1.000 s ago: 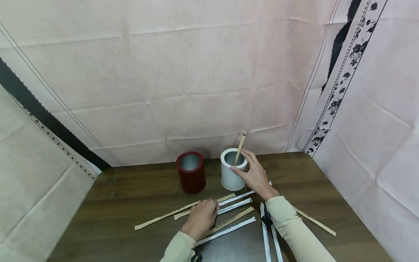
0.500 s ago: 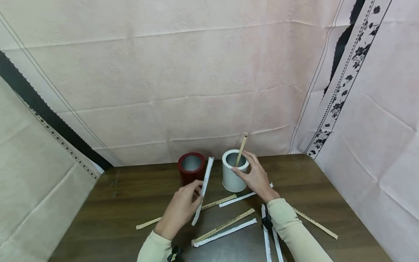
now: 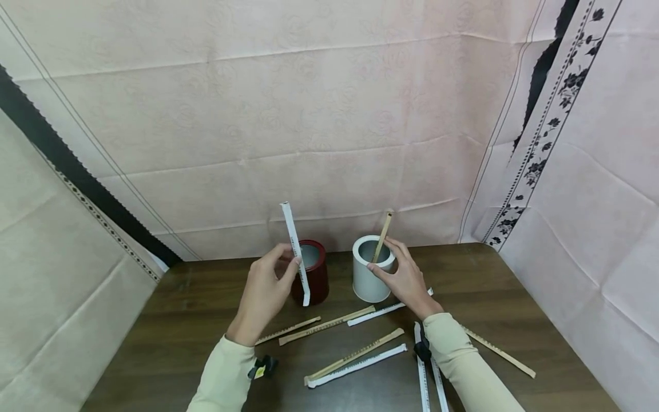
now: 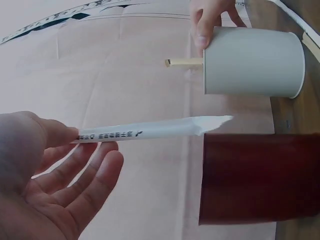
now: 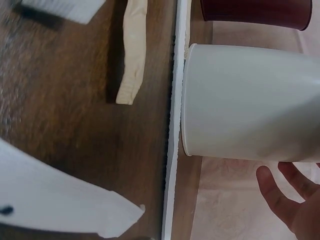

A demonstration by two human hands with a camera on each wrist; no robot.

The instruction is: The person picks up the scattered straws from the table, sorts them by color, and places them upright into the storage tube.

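Note:
My left hand point(image 3: 261, 294) pinches a white paper-wrapped straw point(image 3: 291, 227) between thumb and fingers, close in front of the dark red canister point(image 3: 320, 279). Printed characters run along the wrapper, and in the left wrist view the straw's far flattened end point(image 4: 215, 124) is at the red canister's rim. My right hand point(image 3: 410, 284) holds the white canister point(image 3: 369, 284) at its rim, thumb in front and fingers at the right side. Leaning inside the white canister is a tan paper-wrapped straw point(image 3: 382, 236), its top sticking out. The inside of the red canister shows grey.
Several more wrapped straws lie on the brown wooden table point(image 3: 206, 297): tan ones point(image 3: 355, 356) and white ones point(image 3: 360, 366) in front of the canisters, with another tan straw point(image 3: 501, 352) beyond my right forearm. Pale cloth point(image 3: 309, 114) hangs behind the table.
My left hand has picked up a white straw from the table, raised it and moved left to the red canister, turning it upright. My right hand stays at the white canister.

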